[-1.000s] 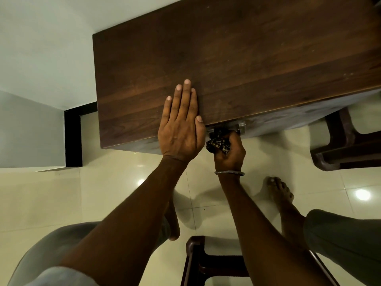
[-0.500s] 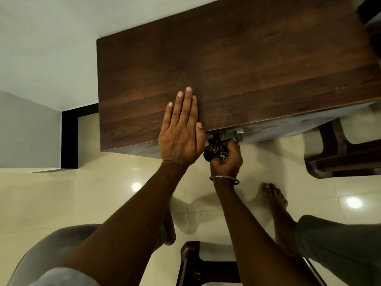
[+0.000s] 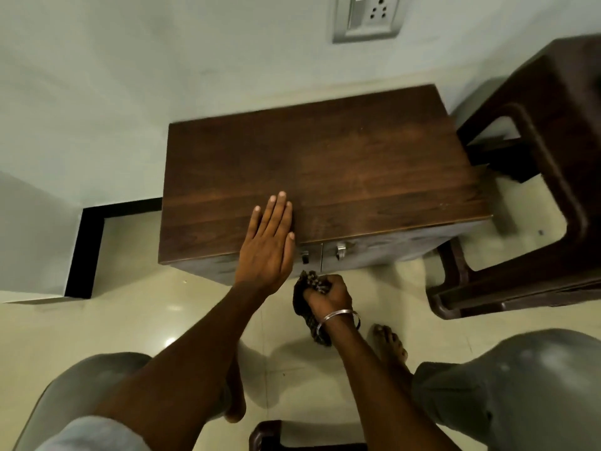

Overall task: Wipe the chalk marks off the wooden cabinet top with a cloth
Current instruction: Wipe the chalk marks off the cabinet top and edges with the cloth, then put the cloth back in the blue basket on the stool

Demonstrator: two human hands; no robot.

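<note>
Head view: the left hand (image 3: 266, 247) lies flat on the cabinet top (image 3: 357, 170) at its near edge, with the fingers straight and close together. The right hand (image 3: 330, 294), just right of the left and nearer the person, is fisted round the bunched cloth (image 3: 300, 301). It holds the cloth off the top, in front of the doors. A stool (image 3: 546, 196) stands well right of both hands.

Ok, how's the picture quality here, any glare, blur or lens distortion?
Head view: dim, warm light; small glare spots on the glossy floor tiles; soft shadows on them below the right hand and cloth; wide-angle bending bows the stool at the frame's edge; the cabinet top looks slightly soft, with no chalk marks discernible.
</note>
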